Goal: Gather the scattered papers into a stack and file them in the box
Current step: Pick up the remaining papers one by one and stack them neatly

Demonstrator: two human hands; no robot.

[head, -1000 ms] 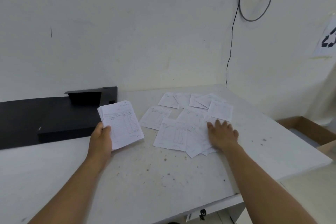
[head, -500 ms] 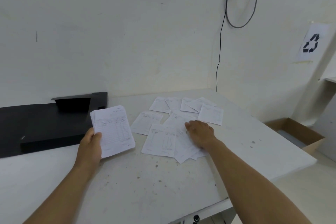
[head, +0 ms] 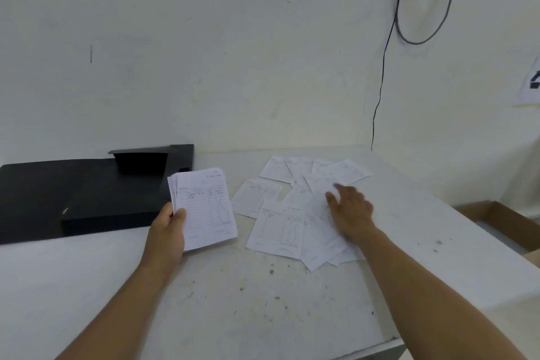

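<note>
White stack (head: 204, 207) sits clenched in left grip (head: 168, 232); right grip (head: 349, 210), released, rests on scattered papers (head: 292, 213).

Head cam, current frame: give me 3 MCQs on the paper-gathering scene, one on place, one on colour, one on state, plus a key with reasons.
1. Where do the loose papers lie, seen from the camera?
A. right of the held stack
B. on the black box
C. on the floor

2. What colour is the box at the left of the table?
A. brown
B. black
C. white

3. What is the left hand doing?
A. resting empty on the table
B. gripping a stack of papers
C. pressing on the box

Key: 1 A, the sheets are spread on the table right of the stack, under the right hand. 2 B, its surface is plainly black. 3 B, thumb and fingers pinch the stack's lower left corner.
</note>
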